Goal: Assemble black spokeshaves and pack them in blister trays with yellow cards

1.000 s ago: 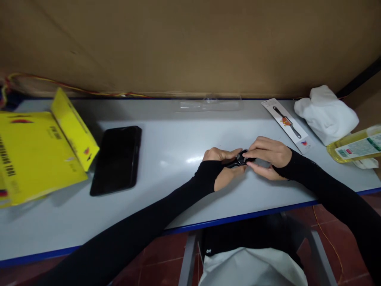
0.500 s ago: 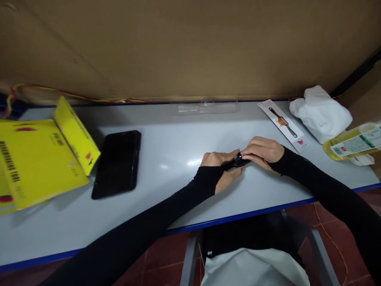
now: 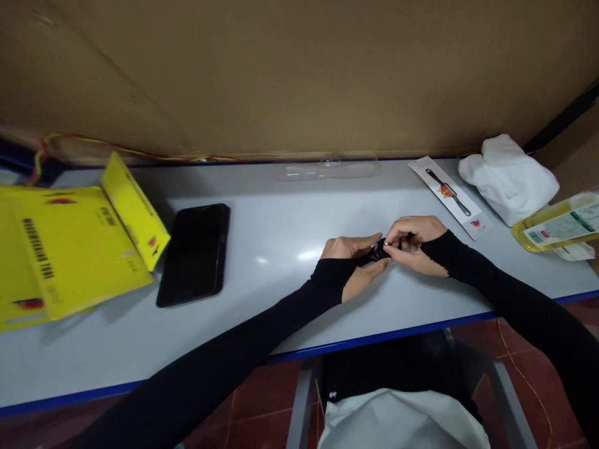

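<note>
A small black hand tool [image 3: 378, 251], probably a spokeshave like the two-handled one pictured on the card, is held low over the table. My left hand [image 3: 344, 252] wraps round its left end, thumb along the near side. My right hand [image 3: 416, 243] pinches at its middle and right part, where a tiny shiny piece, perhaps a screw, shows at the fingertips. Fingers hide much of the tool. Beyond my right hand lies the white card [image 3: 450, 196] with a tool printed on it.
A clear plastic shell [image 3: 330, 169] lies along the back wall. Left of my hands are a black tablet [image 3: 194, 255] and yellow printed packets [image 3: 88, 249]. A white cloth bundle [image 3: 510, 178] and a bottle of yellow liquid [image 3: 556, 224] occupy the right end.
My right hand has turned and its fingers have curled into a pinch at the tool's middle. The left hand keeps its grip. The view has shifted slightly.
</note>
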### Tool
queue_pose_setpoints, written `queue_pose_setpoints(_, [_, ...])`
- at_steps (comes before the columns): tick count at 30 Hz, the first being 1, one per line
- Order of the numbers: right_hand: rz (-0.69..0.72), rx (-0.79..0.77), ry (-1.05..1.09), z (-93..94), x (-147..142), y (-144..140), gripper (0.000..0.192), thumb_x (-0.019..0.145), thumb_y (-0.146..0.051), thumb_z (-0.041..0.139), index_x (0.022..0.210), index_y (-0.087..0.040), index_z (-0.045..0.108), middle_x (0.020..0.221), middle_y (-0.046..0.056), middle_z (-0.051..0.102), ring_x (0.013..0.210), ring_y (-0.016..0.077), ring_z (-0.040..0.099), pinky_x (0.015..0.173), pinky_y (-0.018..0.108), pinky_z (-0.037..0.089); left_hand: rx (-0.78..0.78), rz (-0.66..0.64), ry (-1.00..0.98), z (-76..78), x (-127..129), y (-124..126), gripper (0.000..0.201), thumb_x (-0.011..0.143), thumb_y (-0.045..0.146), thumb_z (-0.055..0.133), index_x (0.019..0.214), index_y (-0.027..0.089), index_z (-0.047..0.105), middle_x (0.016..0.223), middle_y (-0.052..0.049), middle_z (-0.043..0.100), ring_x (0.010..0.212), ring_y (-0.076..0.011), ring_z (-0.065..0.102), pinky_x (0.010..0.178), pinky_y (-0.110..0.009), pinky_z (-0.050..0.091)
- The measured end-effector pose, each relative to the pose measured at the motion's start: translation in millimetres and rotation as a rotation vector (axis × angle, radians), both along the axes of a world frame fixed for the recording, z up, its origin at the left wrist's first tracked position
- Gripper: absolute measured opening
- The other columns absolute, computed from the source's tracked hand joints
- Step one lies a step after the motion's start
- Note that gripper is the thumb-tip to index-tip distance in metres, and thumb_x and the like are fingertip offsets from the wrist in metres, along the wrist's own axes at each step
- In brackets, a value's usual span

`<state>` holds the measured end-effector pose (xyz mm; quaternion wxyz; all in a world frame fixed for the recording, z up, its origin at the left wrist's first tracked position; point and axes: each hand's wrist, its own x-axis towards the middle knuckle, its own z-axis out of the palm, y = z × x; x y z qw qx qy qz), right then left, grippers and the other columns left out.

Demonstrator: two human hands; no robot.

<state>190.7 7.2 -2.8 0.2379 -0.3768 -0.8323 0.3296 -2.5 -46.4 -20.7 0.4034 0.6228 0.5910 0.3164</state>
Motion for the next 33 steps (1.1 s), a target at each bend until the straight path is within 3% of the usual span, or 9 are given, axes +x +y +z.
queue_pose_setpoints(4, [-0.044,-0.180,0.026,2.2,0.9,2.1,0.014,0.081,-0.027,0.071,0.083,-0.015,0.078,0.068,0.001,0.069,0.058,0.0086,0.055,0.049,0.018,0.037,0.014,-0.043,-0.003,2.9,0.7,0.0,0.038,0.083,0.034,0.074,0.118,0.021,0.081,0.086,-0.003,0.081,0.085,-0.0227,0.078,0.080,-0.034,0.062])
queue_pose_setpoints(8, [-0.066,-0.235,-0.023,2.8,3.8,6.3,0.021,0.082,-0.036,0.074,0.084,-0.015,0.080,0.070,0.004,0.073,0.061,0.0105,0.060,0.051,0.019,0.039,-0.004,0.014,-0.011,-0.4,2.2,-1.7,0.047,0.083,0.040,0.073,0.125,0.018,0.078,0.095,-0.009,0.082,0.093,-0.0268,0.079,0.080,-0.036,0.063])
queue_pose_setpoints(11, [-0.078,-0.212,-0.013,2.7,4.8,7.7,0.030,0.084,-0.044,0.076,0.079,-0.015,0.079,0.065,0.002,0.070,0.057,0.0099,0.057,0.053,0.021,0.039,-0.022,0.047,-0.020,-3.2,2.8,-2.3,0.055,0.082,0.042,0.074,0.130,0.015,0.075,0.097,-0.012,0.081,0.092,-0.0286,0.079,0.079,-0.038,0.064])
queue_pose_setpoints(15, [-0.075,-0.170,-0.015,4.0,4.3,6.9,0.036,0.085,-0.050,0.073,0.075,-0.015,0.077,0.063,0.001,0.068,0.056,0.0092,0.054,0.053,0.022,0.038,-0.045,0.020,-0.064,-3.1,2.3,-1.5,0.048,0.086,0.043,0.071,0.125,0.016,0.078,0.092,-0.011,0.081,0.088,-0.0273,0.079,0.077,-0.037,0.063])
queue_pose_setpoints(23, [-0.106,-0.087,-0.089,5.6,1.0,5.7,0.029,0.085,-0.035,0.069,0.065,-0.015,0.070,0.053,-0.003,0.058,0.049,0.0070,0.044,0.052,0.023,0.033,-0.091,0.045,-0.125,-3.0,0.8,1.3,0.046,0.089,0.049,0.069,0.118,0.015,0.080,0.078,-0.007,0.079,0.078,-0.0245,0.076,0.066,-0.032,0.061])
queue_pose_setpoints(29, [-0.119,-0.140,-0.084,8.2,0.7,4.0,0.035,0.088,-0.046,0.070,0.071,-0.015,0.071,0.059,-0.001,0.062,0.053,0.0081,0.050,0.055,0.023,0.038,-0.121,0.042,-0.167,-2.4,0.3,2.9,0.038,0.089,0.046,0.069,0.108,0.017,0.083,0.081,-0.006,0.080,0.081,-0.0241,0.076,0.069,-0.031,0.060])
queue_pose_setpoints(33, [-0.108,-0.116,-0.111,5.2,2.3,5.3,0.040,0.092,-0.052,0.068,0.075,-0.016,0.074,0.060,-0.001,0.063,0.054,0.0092,0.051,0.056,0.024,0.039,-0.143,0.072,-0.158,-4.5,-0.9,3.5,0.032,0.088,0.044,0.069,0.098,0.017,0.085,0.079,-0.006,0.080,0.070,-0.0205,0.073,0.058,-0.027,0.054])
